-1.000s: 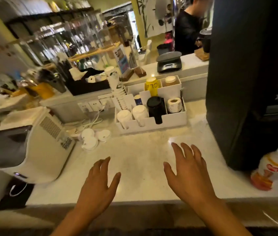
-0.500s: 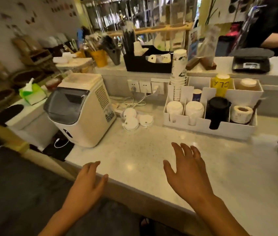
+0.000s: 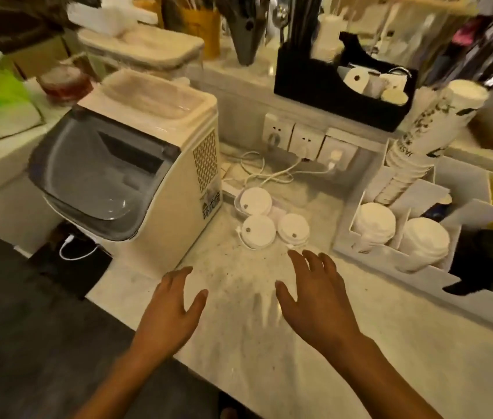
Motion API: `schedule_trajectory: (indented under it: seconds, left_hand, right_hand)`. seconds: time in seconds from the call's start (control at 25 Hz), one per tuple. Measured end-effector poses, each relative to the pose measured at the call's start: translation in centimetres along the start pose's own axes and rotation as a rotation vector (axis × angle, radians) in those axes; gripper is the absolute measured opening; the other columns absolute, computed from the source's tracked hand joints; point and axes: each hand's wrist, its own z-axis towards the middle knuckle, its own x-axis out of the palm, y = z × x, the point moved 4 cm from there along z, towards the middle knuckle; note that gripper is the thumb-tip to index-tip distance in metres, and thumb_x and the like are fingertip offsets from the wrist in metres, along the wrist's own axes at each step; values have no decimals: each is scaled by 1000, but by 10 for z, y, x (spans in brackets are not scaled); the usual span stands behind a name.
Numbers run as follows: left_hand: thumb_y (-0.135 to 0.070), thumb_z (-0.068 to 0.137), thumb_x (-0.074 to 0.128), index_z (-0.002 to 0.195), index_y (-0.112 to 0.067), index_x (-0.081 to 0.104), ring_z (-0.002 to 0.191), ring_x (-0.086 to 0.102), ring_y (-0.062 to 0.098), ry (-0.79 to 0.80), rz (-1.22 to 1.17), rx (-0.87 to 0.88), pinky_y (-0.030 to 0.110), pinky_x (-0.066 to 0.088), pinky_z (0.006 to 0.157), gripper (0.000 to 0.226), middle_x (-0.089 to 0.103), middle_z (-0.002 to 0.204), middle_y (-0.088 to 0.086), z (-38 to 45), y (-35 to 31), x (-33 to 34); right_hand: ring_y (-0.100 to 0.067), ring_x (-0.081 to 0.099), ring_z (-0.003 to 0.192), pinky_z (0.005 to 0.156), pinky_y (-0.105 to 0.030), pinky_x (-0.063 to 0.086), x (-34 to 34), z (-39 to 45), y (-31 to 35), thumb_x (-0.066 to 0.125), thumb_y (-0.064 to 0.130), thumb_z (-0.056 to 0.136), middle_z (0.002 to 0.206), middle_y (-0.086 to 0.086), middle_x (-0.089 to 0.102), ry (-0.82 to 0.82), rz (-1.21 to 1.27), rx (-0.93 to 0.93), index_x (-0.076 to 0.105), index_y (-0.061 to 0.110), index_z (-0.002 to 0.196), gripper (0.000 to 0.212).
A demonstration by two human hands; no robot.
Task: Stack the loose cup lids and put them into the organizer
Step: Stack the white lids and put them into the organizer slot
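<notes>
Nearest, both bare hands hover palm-down over the pale speckled stone desk near its front edge, each grip spread wide and holding nothing: the left hand by the front corner, the right hand further in. Just beyond the right fingertips lie three round white plastic cup lids, clustered flat. Left of them stands a cream countertop ice maker; right, the white compartmented organizer holds stacked lids.
</notes>
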Motion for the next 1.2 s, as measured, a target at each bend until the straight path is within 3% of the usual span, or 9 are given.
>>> schedule_trajectory:
  seconds: [0.16, 0.28, 0.52, 0.6, 0.72, 0.8, 0.96, 1.08, 1.2]
  left_hand:
    - [-45, 96, 58, 146, -24, 44, 128, 53, 19, 90, -153, -46, 33, 45, 103, 56, 51, 146, 0, 49, 2, 33]
    - [-47, 94, 60, 137, -26, 52, 108, 60, 14, 198, -286, -173, 29, 50, 88, 48, 62, 131, -1, 86, -3, 55]
    - [-40, 95, 60, 128, -14, 62, 103, 68, 27, 172, -324, -303, 41, 57, 91, 41, 69, 120, 8, 150, -23, 73]
    - [-39, 97, 58, 122, -14, 64, 91, 72, 30, 202, -339, -353, 37, 63, 68, 36, 71, 112, 9, 165, -30, 78]
    - [-37, 100, 51, 109, -15, 69, 69, 72, 28, 237, -359, -417, 18, 42, 29, 30, 74, 97, 11, 180, -33, 87]
    - [-34, 100, 50, 97, -19, 68, 66, 72, 25, 223, -347, -399, 18, 40, 31, 24, 74, 89, 8, 184, -33, 92]
    - [-32, 101, 46, 83, -17, 68, 62, 67, 21, 216, -335, -339, 30, 54, 54, 32, 72, 76, 5, 184, -30, 101]
    - [-22, 99, 48, 81, -7, 67, 68, 68, 26, 184, -448, -340, 40, 57, 64, 30, 71, 75, 9, 182, -27, 108]
    - [-17, 98, 51, 80, -5, 66, 68, 60, 20, 122, -515, -325, 27, 45, 58, 27, 69, 74, 5, 174, -24, 104]
  right_hand:
    - [-34, 16, 152, 120, -48, 24, 27, 31, 5, 40, 54, 98, 163, -5, 29, 105, -54, 27, 25, 27, 155, 64]
    - [-34, 15, 152, 120, -48, 24, 38, 47, 3, 42, 54, 97, 164, -5, 27, 175, -99, 48, 24, 26, 155, 66]
    - [-35, 25, 149, 119, -50, 30, 32, 109, 2, 56, 53, 92, 161, -7, 33, 180, -205, 25, 29, 23, 153, 74]
    - [-34, 31, 146, 118, -50, 33, 36, 131, 3, 59, 53, 90, 158, -6, 38, 200, -205, 28, 31, 22, 150, 73]
    - [-32, 39, 139, 115, -49, 35, 47, 163, 5, 63, 52, 87, 152, -6, 47, 244, -118, 44, 38, 21, 146, 71]
    - [-32, 39, 140, 121, -47, 26, 53, 179, 5, 66, 47, 86, 151, -9, 47, 248, -54, 49, 37, 14, 147, 75]
    - [-30, 34, 145, 126, -42, 7, 67, 193, 12, 63, 45, 87, 154, -12, 44, 268, -40, 5, 30, 10, 153, 82]
    - [-34, 36, 139, 118, -46, 26, 72, 192, 14, 64, 47, 85, 147, -10, 50, 244, 22, 21, 33, 15, 150, 79]
    - [-32, 42, 130, 107, -45, 39, 67, 184, 11, 68, 45, 84, 140, -9, 53, 211, 148, 99, 39, 19, 147, 74]
